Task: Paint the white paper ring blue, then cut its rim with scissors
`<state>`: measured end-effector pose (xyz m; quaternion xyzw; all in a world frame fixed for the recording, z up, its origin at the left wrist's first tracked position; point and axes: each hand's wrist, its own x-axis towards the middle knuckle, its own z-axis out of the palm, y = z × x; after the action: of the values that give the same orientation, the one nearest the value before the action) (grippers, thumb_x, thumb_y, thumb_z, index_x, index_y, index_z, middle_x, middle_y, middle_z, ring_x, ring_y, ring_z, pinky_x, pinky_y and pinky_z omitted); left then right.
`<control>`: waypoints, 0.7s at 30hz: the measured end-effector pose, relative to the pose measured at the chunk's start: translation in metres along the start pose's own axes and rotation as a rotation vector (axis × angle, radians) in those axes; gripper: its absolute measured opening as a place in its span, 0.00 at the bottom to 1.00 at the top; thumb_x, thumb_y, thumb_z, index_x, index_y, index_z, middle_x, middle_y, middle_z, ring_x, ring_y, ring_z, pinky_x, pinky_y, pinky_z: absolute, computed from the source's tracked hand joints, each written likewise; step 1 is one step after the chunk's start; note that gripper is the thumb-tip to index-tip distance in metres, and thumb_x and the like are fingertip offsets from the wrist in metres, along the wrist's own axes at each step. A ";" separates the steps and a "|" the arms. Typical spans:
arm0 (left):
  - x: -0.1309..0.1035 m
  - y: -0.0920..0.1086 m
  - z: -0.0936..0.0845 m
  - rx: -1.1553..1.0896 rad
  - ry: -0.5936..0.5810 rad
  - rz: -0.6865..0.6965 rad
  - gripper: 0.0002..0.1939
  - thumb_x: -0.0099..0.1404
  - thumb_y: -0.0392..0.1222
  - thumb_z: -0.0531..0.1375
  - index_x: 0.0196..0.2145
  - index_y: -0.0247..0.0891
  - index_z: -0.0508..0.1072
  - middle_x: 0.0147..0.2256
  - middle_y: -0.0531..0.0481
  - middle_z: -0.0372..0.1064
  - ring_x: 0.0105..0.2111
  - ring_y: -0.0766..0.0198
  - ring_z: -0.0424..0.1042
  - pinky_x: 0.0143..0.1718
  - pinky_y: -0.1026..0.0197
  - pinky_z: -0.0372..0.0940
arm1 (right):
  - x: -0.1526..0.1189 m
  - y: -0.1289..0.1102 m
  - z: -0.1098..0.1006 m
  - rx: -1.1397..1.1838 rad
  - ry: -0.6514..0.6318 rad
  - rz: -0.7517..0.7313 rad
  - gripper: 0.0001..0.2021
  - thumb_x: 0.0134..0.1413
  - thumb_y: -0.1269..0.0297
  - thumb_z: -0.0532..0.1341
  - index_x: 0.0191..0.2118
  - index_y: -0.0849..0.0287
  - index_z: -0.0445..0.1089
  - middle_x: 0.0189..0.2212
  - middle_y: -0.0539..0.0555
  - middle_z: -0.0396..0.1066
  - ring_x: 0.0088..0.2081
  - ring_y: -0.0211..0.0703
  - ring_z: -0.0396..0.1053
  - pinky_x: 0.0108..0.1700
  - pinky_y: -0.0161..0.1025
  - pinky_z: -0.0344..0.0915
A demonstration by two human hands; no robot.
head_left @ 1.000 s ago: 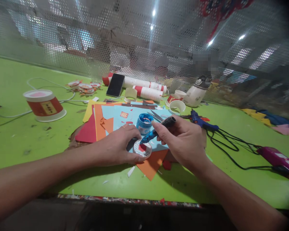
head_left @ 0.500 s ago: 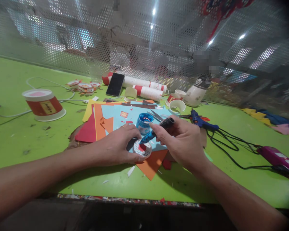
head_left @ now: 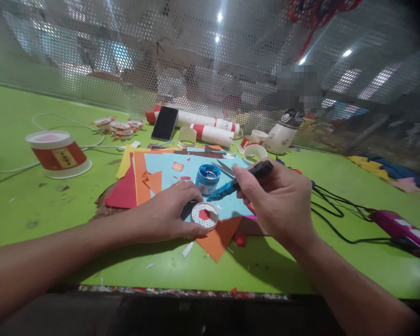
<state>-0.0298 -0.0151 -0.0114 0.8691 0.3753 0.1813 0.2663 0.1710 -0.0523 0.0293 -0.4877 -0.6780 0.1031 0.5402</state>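
Note:
My left hand [head_left: 173, 212] is curled round the edge of a small white disc [head_left: 212, 221], its thumb at the near rim and its fingers on the far side. The disc has a red hexagon in the middle and blue dots in panels round it; one upper panel looks dark, in shadow. In my right hand [head_left: 278, 200] is a black pen [head_left: 262, 170], its front end smeared with blue paint. That tip is just above the disc, apart from it. A jar of blue paint [head_left: 207, 181] stands open behind the disc.
Coloured paper sheets [head_left: 161, 163] lie under the jar, with scissors [head_left: 226, 169] on them. Behind are a phone [head_left: 164, 123], red-and-white paper tubes [head_left: 213, 135] and a white bottle [head_left: 282, 135]. A red paper cup [head_left: 58, 154] is at left; black cords [head_left: 331, 212] run at right.
My right hand has lifted the pen off the disc and moved it up and to the right. My left hand keeps its hold on the disc. The view has shifted slightly.

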 end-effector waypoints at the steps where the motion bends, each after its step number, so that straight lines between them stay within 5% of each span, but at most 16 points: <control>1: 0.000 0.000 0.000 -0.006 0.001 -0.002 0.23 0.58 0.59 0.65 0.43 0.39 0.71 0.46 0.43 0.66 0.46 0.50 0.67 0.47 0.49 0.65 | 0.000 0.000 0.000 -0.013 0.002 0.003 0.15 0.57 0.58 0.65 0.23 0.56 0.66 0.17 0.46 0.66 0.18 0.34 0.60 0.19 0.34 0.57; 21: 0.000 0.000 0.001 0.001 0.013 0.014 0.21 0.59 0.56 0.65 0.42 0.39 0.71 0.45 0.43 0.66 0.46 0.50 0.67 0.48 0.48 0.65 | -0.002 0.007 0.006 -0.092 -0.112 -0.019 0.16 0.57 0.58 0.65 0.22 0.58 0.67 0.16 0.45 0.66 0.18 0.33 0.61 0.21 0.34 0.56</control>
<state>-0.0293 -0.0157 -0.0118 0.8706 0.3711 0.1888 0.2620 0.1701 -0.0480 0.0209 -0.4992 -0.7158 0.0937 0.4792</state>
